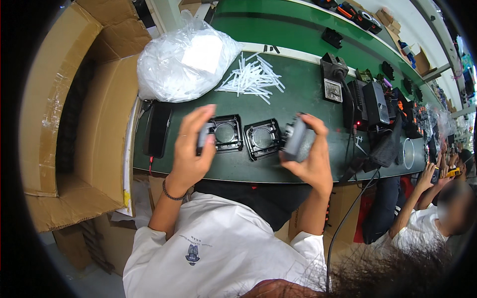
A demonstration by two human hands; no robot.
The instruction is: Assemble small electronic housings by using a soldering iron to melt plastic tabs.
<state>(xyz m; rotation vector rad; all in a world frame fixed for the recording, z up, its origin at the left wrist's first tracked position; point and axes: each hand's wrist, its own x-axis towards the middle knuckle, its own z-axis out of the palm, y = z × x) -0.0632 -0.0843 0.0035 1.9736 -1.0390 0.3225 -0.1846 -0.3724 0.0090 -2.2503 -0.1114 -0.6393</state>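
Note:
Two square black plastic housings with round openings, a left one [228,133] and a right one [262,139], lie side by side on the green bench top. My left hand [189,149] is closed, thumb against fingers, on a dark plastic housing [203,137] beside the left of these. On the other side, my right hand [319,158] grips a grey-black plastic housing [295,138], tilted on edge near the right one. Its inner side faces left; the palm hides part of its back.
A loose pile of white plastic tubes [253,78] lies beyond the housings, with a full clear plastic bag [186,62] to its left. At left are a black phone [158,129] and an open cardboard box [104,114]. A soldering station [360,102] stands right; a co-worker [422,213] sits beyond.

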